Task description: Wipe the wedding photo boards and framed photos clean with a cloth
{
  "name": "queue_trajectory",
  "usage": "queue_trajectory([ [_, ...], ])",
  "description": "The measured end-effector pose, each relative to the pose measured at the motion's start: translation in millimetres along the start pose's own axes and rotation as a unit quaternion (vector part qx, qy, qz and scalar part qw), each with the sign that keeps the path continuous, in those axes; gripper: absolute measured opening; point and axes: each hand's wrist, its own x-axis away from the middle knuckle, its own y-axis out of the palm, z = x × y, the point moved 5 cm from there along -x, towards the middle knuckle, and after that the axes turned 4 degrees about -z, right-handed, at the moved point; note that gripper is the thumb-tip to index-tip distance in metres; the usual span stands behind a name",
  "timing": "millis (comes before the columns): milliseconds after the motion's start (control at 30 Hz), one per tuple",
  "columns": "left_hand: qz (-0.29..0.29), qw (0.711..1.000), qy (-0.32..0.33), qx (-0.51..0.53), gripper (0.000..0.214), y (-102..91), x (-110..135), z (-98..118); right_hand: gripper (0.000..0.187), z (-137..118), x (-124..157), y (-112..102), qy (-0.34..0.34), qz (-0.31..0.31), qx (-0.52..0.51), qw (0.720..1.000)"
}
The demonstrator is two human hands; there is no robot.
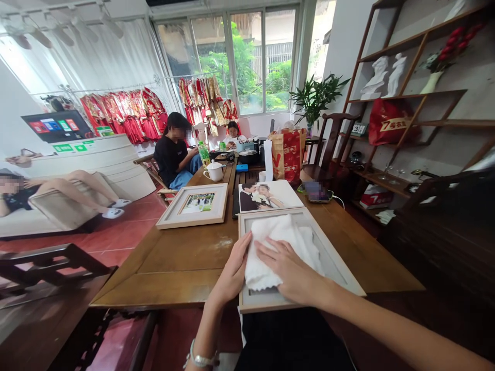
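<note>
A white cloth [273, 224] lies bunched over a light wooden picture frame [340, 265] at the table's near edge. My right hand [290, 265] rests flat on the cloth, fingers stretched and slightly spread. Along the cloth's left side is my left hand [236, 260], its fingers straight and close together against the fabric, near the frame's left rail. Much of the frame's inner surface is hidden by cloth and hands. Just beyond it lies a wedding photo print [284, 198] of a couple. To the left, another light frame [221, 208] holds a small outdoor photo.
A white teapot [214, 171], a red patterned paper bag [288, 154] and a phone [317, 192] with a cable stand farther along the wooden table [185, 257]. One person [176, 149] sits at its left side, another at the far end. A wooden chair [46, 273] stands at left.
</note>
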Motion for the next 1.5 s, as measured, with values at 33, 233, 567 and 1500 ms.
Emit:
queue_trajectory([
  [33, 0.003, 1.000, 0.001, 0.003, 0.045, -0.3, 0.1, 0.2, 0.084, -8.3, 5.9, -1.0, -0.012, -0.006, -0.012, 1.000],
  [233, -0.012, 1.000, 0.017, -0.012, 0.041, 1.3, -0.7, -3.1, 0.092, -19.7, 64.3, -12.2, -0.023, -0.082, -0.016, 0.996],
  [567, -0.022, 0.999, 0.010, -0.021, 0.039, -0.8, -1.6, -0.7, 0.077, 89.2, 76.9, -30.2, 0.162, -0.022, 0.122, 0.979],
  [1500, -0.024, 0.999, 0.012, -0.034, 0.041, 0.3, -1.4, 1.6, 0.084, 76.5, 111.9, -12.8, 0.195, 0.007, 0.070, 0.978],
])
